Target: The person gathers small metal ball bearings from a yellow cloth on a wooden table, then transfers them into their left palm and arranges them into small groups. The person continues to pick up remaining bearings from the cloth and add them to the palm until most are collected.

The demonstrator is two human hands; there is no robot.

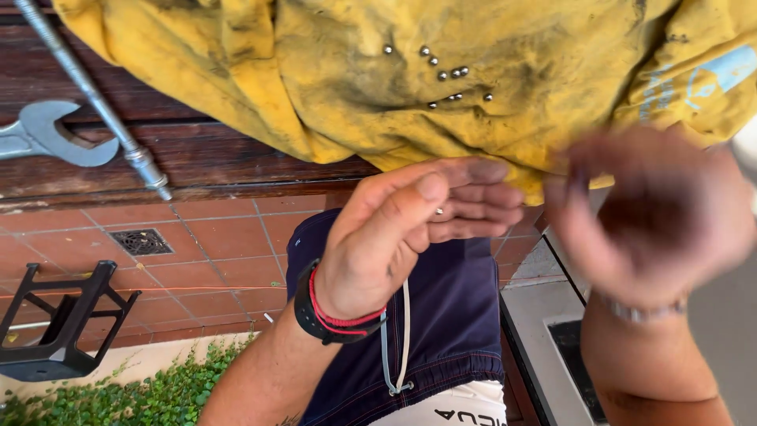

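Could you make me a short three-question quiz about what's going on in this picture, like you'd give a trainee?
1. True or false: small steel balls lie on the yellow cloth.
2. What does the left hand hold in its cupped palm? A) one small steel ball B) a wrench C) a coin
3. Which tool lies on the wooden bench at far left, beside the threaded rod?

Key
1. True.
2. A; a single ball shows by the fingers. The right hand is blurred, so its contents cannot be told.
3. An open-ended wrench.
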